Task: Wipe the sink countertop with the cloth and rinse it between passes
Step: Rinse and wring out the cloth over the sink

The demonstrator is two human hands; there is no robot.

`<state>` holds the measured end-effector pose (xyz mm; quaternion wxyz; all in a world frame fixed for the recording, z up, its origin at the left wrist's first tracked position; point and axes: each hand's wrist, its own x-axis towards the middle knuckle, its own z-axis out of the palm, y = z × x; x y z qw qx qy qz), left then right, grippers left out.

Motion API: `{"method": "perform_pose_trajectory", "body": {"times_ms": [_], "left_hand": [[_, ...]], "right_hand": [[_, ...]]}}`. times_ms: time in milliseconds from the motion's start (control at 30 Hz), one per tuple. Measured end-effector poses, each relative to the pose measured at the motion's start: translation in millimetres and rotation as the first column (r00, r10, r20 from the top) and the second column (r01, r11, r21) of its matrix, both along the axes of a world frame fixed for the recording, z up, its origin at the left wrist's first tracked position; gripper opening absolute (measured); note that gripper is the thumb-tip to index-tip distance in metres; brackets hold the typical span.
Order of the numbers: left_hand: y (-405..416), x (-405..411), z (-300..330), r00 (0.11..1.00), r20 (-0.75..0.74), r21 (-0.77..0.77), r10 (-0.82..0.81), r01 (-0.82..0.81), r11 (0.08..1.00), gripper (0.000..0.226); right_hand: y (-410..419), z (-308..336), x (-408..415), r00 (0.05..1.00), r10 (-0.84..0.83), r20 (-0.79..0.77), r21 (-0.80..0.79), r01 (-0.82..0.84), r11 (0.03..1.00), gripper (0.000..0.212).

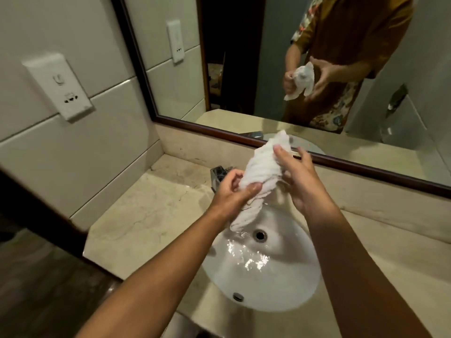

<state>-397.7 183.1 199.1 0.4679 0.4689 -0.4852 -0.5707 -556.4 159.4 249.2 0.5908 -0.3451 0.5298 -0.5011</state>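
Left hand [231, 191] grips the twisted cloth [258, 176], fingers curled round it. Right hand [300, 176] presses it with nearly straight, spread fingers, above the sink [292, 276].

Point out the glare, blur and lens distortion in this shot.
Head view: glare sparkles on the water in the sink near the drain; the mirror frame and wall tiles bow from the wide-angle lens; the dark edge at far left is blurred; the cloth and both hands, left and right, are fairly sharp; light is dim and warm.
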Motion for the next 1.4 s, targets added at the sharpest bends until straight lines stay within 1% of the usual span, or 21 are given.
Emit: {"method": "perform_pose_trajectory", "body": {"times_ms": [67, 133, 167, 267, 333, 433, 533, 567, 633, 667, 733, 800, 867, 900, 933, 1000, 1100, 1200, 1267, 1333, 1400], "left_hand": [[3, 1, 13, 0.999, -0.015, 0.016, 0.047, -0.046, 0.999, 0.016], [1, 2, 19, 0.991, 0.09, 0.001, 0.099, -0.1, 0.995, 0.021], [0, 2, 21, 0.984, 0.122, 0.008, 0.127, -0.129, 0.992, 0.026], [0, 3, 26, 0.954, 0.055, 0.14, 0.296, -0.301, 0.943, 0.04], [0, 2, 33, 0.922, -0.007, 0.246, 0.388, -0.374, 0.894, 0.041], [-5, 4, 44, 0.847, -0.216, 0.351, 0.485, -0.397, 0.848, 0.042], [-15, 22, 54, 0.762, -0.337, 0.415, 0.554, -0.408, 0.813, 0.044], [-21, 28, 56, 0.764, -0.362, 0.391, 0.533, -0.394, 0.831, 0.046], [-26, 29, 64, 0.833, -0.361, 0.321, 0.42, -0.312, 0.894, 0.054], [-27, 25, 66, 0.879, -0.332, 0.281, 0.342, -0.254, 0.925, 0.054], [-23, 13, 65, 0.945, -0.247, 0.201, 0.215, -0.167, 0.965, 0.042], [-20, 4, 59, 0.99, -0.013, 0.115, 0.138, -0.135, 0.984, 0.033], [-18, 2, 57, 0.952, 0.301, 0.039, 0.046, -0.061, 0.997, 0.061], [-17, 3, 59, 0.925, 0.38, 0.034, -0.015, 0.002, 0.999, 0.075], [-16, 3, 60, 0.919, 0.383, 0.044, -0.097, 0.087, 0.995, 0.078], [-11, 3, 65, 0.932, 0.271, 0.047, -0.241, 0.237, 0.97, 0.062], [-9, -2, 64, 0.963, 0.003, -0.046, -0.269, 0.269, 0.962, 0.047], [-12, -7, 71, 0.95, -0.159, -0.077, -0.27, 0.26, 0.962, 0.046], [-16, -4, 76, 0.902, -0.318, -0.033, -0.293, 0.299, 0.954, 0.05], [-23, 6, 78, 0.81, -0.517, 0.01, -0.277, 0.329, 0.944, 0.053], [-30, 14, 80, 0.727, -0.629, 0.022, -0.275, 0.371, 0.928, 0.054]], "right_hand": [[17, -8, 2, 0.985, 0.163, -0.061, 0.08, -0.158, 0.984, 0.072], [26, -13, 12, 0.974, 0.212, -0.077, 0.082, -0.205, 0.975, 0.045], [28, -13, 16, 0.982, 0.17, -0.078, 0.042, -0.167, 0.985, 0.033], [29, -11, 18, 0.995, -0.039, -0.089, -0.079, 0.032, 0.996, 0.008], [30, -10, 12, 0.991, -0.131, 0.003, -0.129, 0.13, 0.983, 0.016], [34, -4, 1, 0.949, -0.086, 0.304, -0.107, 0.124, 0.986, 0.012], [37, 2, -20, 0.791, -0.111, 0.602, -0.03, 0.162, 0.986, 0.045], [38, 3, -25, 0.752, -0.107, 0.651, -0.025, 0.162, 0.986, 0.049], [40, 6, -26, 0.726, -0.079, 0.683, -0.042, 0.147, 0.988, 0.048], [41, 7, -21, 0.722, -0.083, 0.686, -0.036, 0.147, 0.988, 0.047], [40, 8, -11, 0.726, -0.056, 0.685, -0.067, 0.14, 0.988, 0.056], [37, 15, -5, 0.739, -0.03, 0.673, -0.122, 0.152, 0.981, 0.058], [32, 21, -4, 0.748, 0.014, 0.664, -0.185, 0.146, 0.972, 0.047], [29, 24, -5, 0.76, 0.035, 0.649, -0.224, 0.147, 0.963, 0.046], [28, 27, -4, 0.773, 0.061, 0.631, -0.26, 0.137, 0.956, 0.047], [29, 32, -1, 0.821, 0.127, 0.557, -0.326, 0.076, 0.942, 0.054], [30, 39, 6, 0.901, 0.163, 0.402, -0.362, -0.008, 0.932, 0.068], [27, 58, 9, 0.961, 0.089, 0.263, -0.369, 0.015, 0.929, 0.054], [27, 69, 2, 0.97, 0.025, 0.243, -0.358, 0.066, 0.931, 0.047], [28, 81, -15, 0.957, -0.019, 0.289, -0.331, 0.119, 0.936, 0.046], [29, 92, -35, 0.946, -0.018, 0.325, -0.32, 0.127, 0.939, 0.046]]}}
